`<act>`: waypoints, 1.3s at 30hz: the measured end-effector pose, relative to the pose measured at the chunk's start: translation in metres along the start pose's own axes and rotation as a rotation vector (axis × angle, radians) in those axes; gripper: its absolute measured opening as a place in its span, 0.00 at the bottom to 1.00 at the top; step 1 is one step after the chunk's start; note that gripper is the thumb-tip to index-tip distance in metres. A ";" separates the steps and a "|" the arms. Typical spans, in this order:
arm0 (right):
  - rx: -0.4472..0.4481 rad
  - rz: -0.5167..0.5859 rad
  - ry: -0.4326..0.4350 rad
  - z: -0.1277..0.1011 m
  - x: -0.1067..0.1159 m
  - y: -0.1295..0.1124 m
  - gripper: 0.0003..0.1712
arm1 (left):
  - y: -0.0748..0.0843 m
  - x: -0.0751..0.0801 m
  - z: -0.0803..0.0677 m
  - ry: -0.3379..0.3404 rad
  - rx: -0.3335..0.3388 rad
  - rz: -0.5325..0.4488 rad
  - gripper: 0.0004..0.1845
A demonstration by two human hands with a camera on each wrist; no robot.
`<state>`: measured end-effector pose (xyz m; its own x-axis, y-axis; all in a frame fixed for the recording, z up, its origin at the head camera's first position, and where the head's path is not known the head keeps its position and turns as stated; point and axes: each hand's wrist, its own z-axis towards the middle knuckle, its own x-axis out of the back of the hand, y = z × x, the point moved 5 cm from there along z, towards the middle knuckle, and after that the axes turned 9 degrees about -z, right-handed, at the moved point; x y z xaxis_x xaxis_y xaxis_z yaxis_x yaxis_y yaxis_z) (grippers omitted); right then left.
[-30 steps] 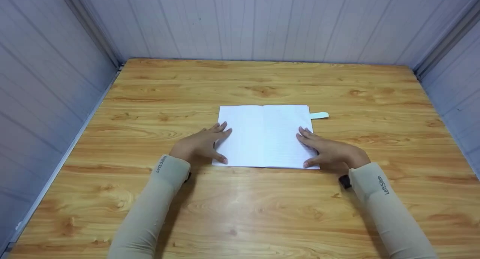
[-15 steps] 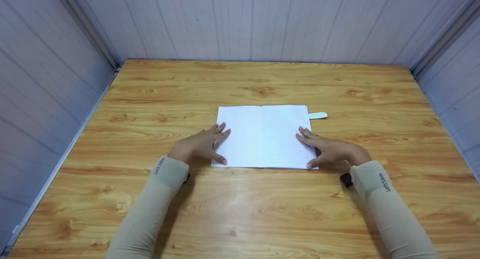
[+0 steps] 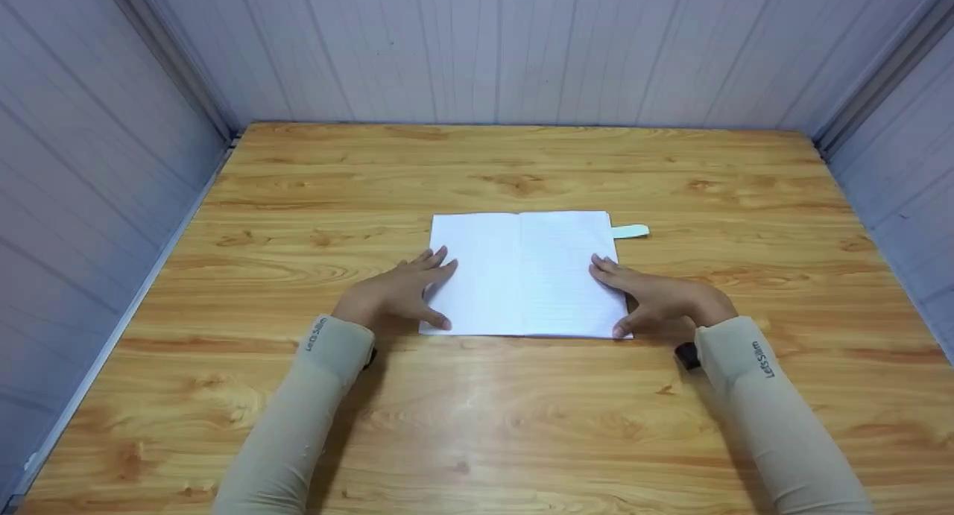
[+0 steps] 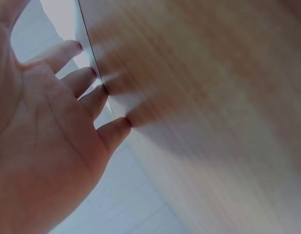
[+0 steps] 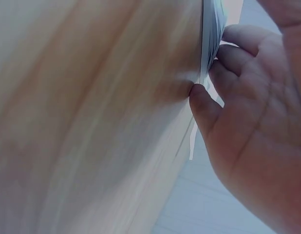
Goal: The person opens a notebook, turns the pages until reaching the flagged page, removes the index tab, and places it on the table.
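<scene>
Open notebook [image 3: 525, 273] mid-tabletop [image 3: 522, 418]; left hand [image 3: 395, 295] and right hand [image 3: 659, 300], fingers straight, press its side edges, keeping pages flat.

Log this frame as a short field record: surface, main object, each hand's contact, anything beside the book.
surface: wooden table
main object: open notebook, lying flat, lined pages up
left hand: fingers straight, resting on the notebook's left edge
right hand: fingers straight, on the right edge, thumb at the near corner
beside: pale tab sticking out at the right
</scene>
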<state>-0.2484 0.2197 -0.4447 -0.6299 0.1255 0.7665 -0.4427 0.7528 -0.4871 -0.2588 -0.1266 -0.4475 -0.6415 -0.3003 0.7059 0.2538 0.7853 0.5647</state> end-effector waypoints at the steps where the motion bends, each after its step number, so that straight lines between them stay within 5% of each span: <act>1: 0.001 0.002 0.000 0.000 0.000 0.000 0.64 | 0.000 0.000 0.000 0.000 -0.005 0.001 0.55; 28: 0.023 0.001 -0.011 0.002 0.002 0.000 0.55 | -0.002 -0.001 0.001 0.011 0.000 0.011 0.55; 39: 0.021 0.009 -0.008 0.002 0.002 0.001 0.55 | 0.012 0.000 -0.006 0.033 -0.012 0.009 0.52</act>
<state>-0.2511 0.2200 -0.4445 -0.6391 0.1266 0.7587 -0.4506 0.7377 -0.5027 -0.2515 -0.1201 -0.4379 -0.6149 -0.3113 0.7246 0.2679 0.7817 0.5632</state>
